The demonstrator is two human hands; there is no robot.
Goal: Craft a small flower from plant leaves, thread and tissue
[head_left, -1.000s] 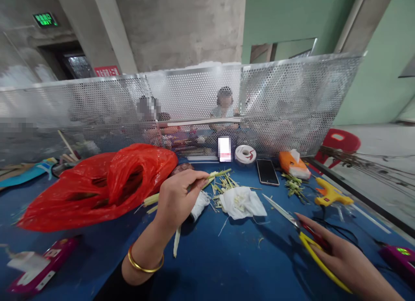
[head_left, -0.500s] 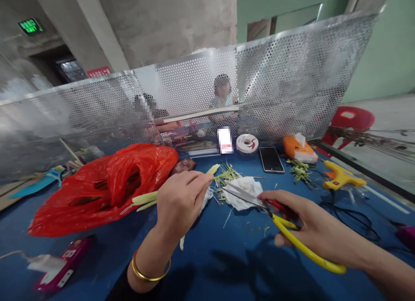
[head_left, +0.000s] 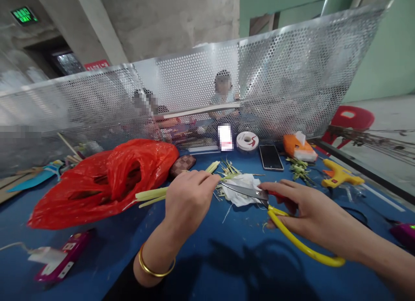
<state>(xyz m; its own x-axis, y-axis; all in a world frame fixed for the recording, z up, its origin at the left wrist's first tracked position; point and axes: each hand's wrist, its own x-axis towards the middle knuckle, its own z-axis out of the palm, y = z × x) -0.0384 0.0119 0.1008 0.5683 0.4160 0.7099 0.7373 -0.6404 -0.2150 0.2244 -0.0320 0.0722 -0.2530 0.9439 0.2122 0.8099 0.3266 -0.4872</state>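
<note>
My left hand (head_left: 191, 197) is closed round several pale green plant stalks (head_left: 151, 194), whose ends stick out on both sides of the fist. In my right hand (head_left: 308, 210) is a pair of scissors (head_left: 244, 191) with yellow and red handles. Its blades point left, and their tips reach the stalk beside my left fingertips. The blades look nearly closed. Beneath them lie a crumpled white tissue (head_left: 243, 199) and a scatter of green trimmings (head_left: 228, 168). The fingers of my left hand hide the middle of the stalks.
A red plastic bag (head_left: 78, 193) fills the left side, near a purple power strip (head_left: 63, 260). Along the back stand a tape roll (head_left: 247, 142), a phone (head_left: 271, 157) and a tissue pack (head_left: 300, 148). A yellow glue gun (head_left: 340, 175) lies right. Behind rises a perforated metal screen (head_left: 188, 84).
My left hand has shifted slightly right with the stalks, towards the scissors. The scissor blades have drawn together, their tips now at the stalk by my left fingers.
</note>
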